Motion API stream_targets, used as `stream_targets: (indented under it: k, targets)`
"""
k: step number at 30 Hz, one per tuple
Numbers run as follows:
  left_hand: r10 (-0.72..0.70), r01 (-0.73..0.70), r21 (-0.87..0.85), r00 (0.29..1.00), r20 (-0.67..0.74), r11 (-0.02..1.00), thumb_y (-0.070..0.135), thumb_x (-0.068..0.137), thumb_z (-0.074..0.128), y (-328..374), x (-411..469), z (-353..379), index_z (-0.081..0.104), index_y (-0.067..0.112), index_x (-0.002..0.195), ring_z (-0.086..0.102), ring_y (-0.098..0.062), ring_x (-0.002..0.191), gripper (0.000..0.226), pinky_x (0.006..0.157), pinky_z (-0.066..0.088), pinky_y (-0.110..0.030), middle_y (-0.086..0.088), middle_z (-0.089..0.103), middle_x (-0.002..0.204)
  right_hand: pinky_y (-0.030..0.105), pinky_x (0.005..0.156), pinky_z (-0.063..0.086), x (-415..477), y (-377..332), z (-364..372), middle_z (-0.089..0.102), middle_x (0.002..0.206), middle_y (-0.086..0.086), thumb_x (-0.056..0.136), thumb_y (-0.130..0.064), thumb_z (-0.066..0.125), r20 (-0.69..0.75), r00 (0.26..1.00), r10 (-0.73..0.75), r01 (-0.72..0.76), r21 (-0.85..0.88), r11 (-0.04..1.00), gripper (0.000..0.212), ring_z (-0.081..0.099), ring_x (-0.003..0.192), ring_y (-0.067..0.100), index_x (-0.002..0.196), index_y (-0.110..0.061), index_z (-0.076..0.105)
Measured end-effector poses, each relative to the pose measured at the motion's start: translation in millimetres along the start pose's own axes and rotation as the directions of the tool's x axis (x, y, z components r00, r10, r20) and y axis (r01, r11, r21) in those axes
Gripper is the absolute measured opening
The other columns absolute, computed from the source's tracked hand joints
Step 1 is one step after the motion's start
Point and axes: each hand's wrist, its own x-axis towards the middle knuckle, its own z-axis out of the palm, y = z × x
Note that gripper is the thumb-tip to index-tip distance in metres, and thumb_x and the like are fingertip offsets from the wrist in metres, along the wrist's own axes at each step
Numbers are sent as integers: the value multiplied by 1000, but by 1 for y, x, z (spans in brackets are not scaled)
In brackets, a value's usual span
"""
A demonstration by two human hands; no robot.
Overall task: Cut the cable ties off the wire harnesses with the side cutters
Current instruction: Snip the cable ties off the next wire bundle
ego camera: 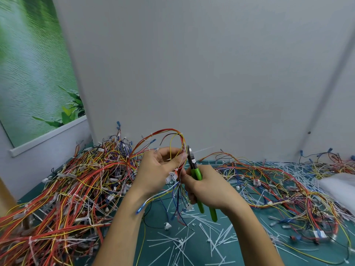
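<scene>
Two hands meet at the middle of my feed, above a teal worktop (249, 255). At nine o'clock from them, a thick heap of wire harnesses (67, 189) covers the worktop's left side. It is mostly red, orange and yellow wire, with white cable ties (88, 219) cinched round the bundles and small white connectors scattered through.

The left hand (159, 169) is curled round one harness (172, 135), thumb and fingers gripping its wires. That harness arcs up in a red-and-yellow loop toward twelve o'clock and trails thin blue, white and black leads down toward six.

Just right of it the side cutters (196, 173) stand nearly upright, with the steel head at twelve o'clock, close beside the left fingertips and the loop. I cannot tell whether the blades are on a tie. The right hand (207, 191) is wrapped round the green handles, whose lower ends poke out below the palm, slightly spread.

At six o'clock, loose cut ties (180, 241) litter the worktop. At three o'clock thinner harness strands (288, 189) sprawl across it, and a white bundle (338, 187) lies at the far right edge.
</scene>
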Motion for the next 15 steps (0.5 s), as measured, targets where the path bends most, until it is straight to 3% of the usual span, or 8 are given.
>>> stream_targets:
  k: [2,4,7,11,15]
  targets:
    - [-2,1,8,1000,5,1000,12,89,74,0,0,1,78,5,98,73,-11,79,12,70,55,-18,-6,79,87,54,71,59,1,1,-1,58,66,9,104,-50,53,5,1000,2,-2,-1,1000,56,61,59,20,90,4,58]
    - [-1,1,12,1000,6,1000,11,89,74,0,0,1,78,5,98,73,-10,79,12,71,55,-18,-6,79,87,55,68,59,1,1,0,56,66,9,104,-50,53,0,1000,7,-7,-11,1000,56,59,58,21,91,4,59]
    - [4,-4,6,1000,2,1000,13,88,75,0,1,0,78,7,97,73,-10,78,11,71,55,-17,-3,79,85,43,54,56,1,2,1,53,62,6,103,-49,55,-29,999,27,-27,-2,1000,53,54,50,20,94,2,62]
    - [18,-18,5,1000,12,1000,17,87,75,0,0,-2,78,7,97,73,-10,79,14,71,55,-17,-3,79,85,38,56,44,1,2,1,49,62,6,102,-51,57,-54,999,11,-13,-34,999,54,45,54,20,93,3,63]
    - [16,-16,6,1000,7,1000,13,89,74,0,0,0,78,8,97,73,-8,78,11,70,55,-17,-2,79,85,41,55,55,-1,1,0,53,64,10,102,-49,57,-35,999,16,-16,-6,1000,54,53,53,22,95,5,62]
